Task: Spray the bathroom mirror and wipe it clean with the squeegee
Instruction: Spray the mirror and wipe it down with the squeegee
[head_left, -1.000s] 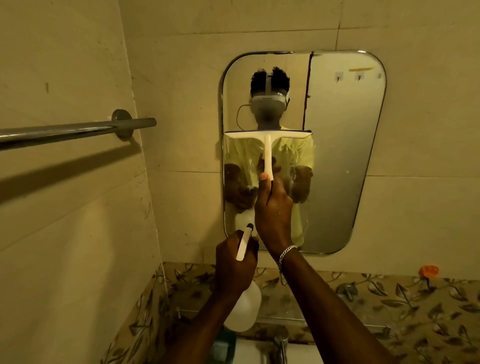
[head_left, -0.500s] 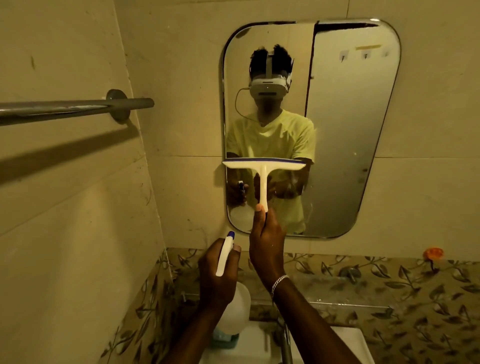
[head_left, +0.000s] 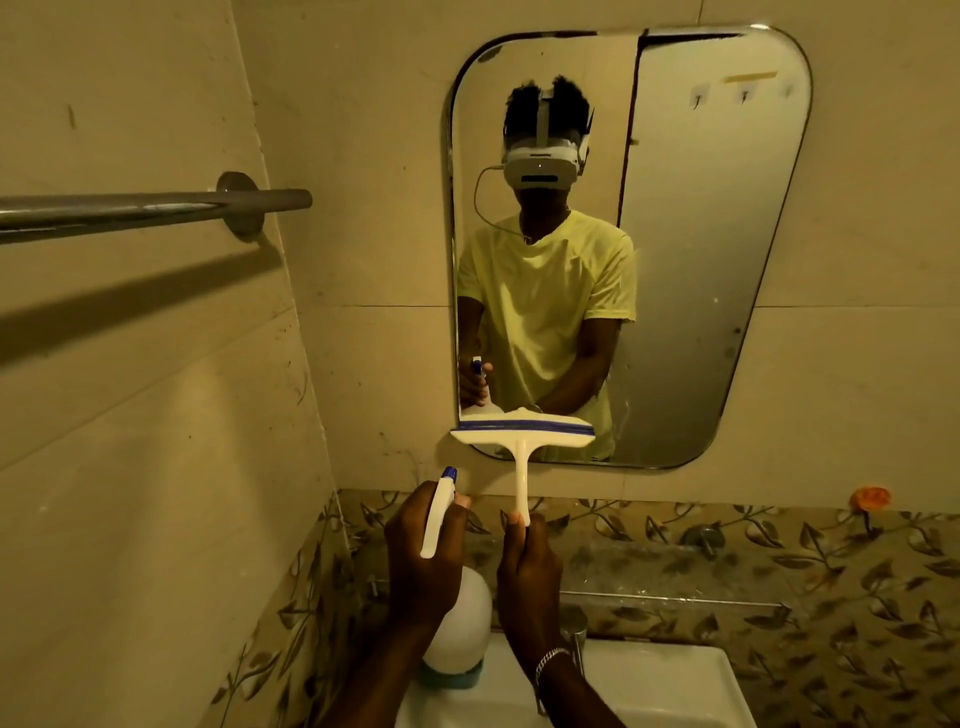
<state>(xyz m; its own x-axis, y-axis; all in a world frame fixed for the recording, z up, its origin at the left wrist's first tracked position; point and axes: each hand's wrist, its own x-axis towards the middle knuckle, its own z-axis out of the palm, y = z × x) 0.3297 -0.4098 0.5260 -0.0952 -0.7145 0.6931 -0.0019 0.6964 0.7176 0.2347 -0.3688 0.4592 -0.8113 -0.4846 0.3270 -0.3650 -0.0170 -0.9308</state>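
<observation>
Down the mirror (head_left: 717, 249) our squeegee (head_left: 522, 434) has slid to its bottom edge, blade level, handle pointing down into our clenched right hand (head_left: 530, 571); left hand (head_left: 423, 551) wraps the spray bottle (head_left: 460, 623).

The mirror (head_left: 717, 249) is a tall pane with rounded corners, fixed to the tiled wall in the upper right of the frame and leaning a little to the right in this view; its glass looks hazy grey on the right half. The squeegee (head_left: 522, 436) is cream plastic with a blue strip along its wide blade; the blade lies across the mirror's lower left edge, nearly level, and the thin handle runs straight down toward the lower centre. The spray bottle (head_left: 460, 623) is white and rounded, upright at lower centre, with a white trigger head and blue nozzle tip pointing up toward the mirror
</observation>
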